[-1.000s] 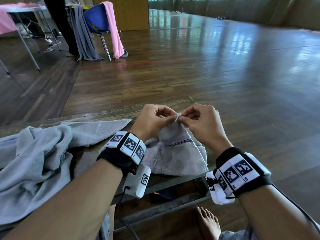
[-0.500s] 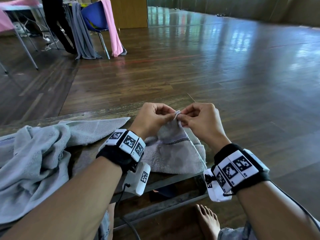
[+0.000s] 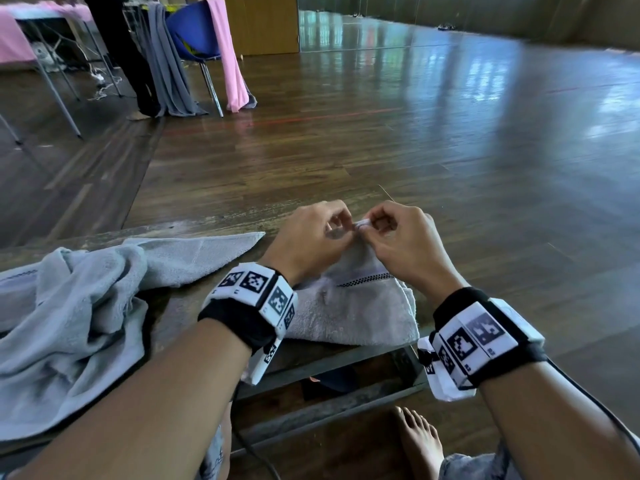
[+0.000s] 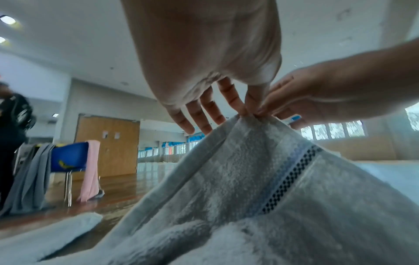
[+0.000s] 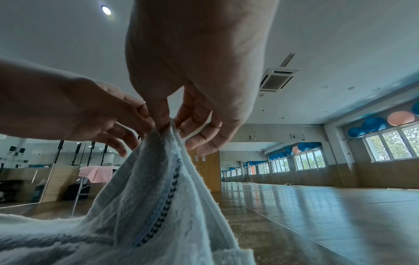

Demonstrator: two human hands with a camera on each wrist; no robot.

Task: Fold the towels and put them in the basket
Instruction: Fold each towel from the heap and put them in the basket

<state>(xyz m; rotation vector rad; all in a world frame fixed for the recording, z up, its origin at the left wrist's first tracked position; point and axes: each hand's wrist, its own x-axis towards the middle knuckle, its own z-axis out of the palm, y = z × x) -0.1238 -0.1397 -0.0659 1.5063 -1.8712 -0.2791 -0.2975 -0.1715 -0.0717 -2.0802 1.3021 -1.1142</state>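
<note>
A small grey towel [image 3: 356, 313] with a dark checked stripe lies at the near right of the wooden table [image 3: 180, 313], one corner lifted into a peak. My left hand [image 3: 311, 233] and right hand [image 3: 398, 237] meet at that peak, and each pinches the raised corner between thumb and forefinger. The left wrist view has the towel [image 4: 249, 188] rising to the pinching fingers [image 4: 250, 100]. From the right wrist, the towel [image 5: 154, 197] hangs from my right hand's fingertips [image 5: 163, 118]. A second, larger grey towel [image 3: 69, 320] lies crumpled at the left. No basket is in view.
Beyond the table's far edge the polished wooden floor [image 3: 415, 133] stretches away. At the far left stand a blue chair [image 3: 197, 32] draped with grey and pink cloths, a person's dark legs [image 3: 121, 53] and a table with a pink cover [image 3: 20, 32]. My bare foot [image 3: 422, 441] is below the table.
Both hands have stayed together on the towel's corner, with only small finger movements; the corner now shows between the fingertips as a small white edge.
</note>
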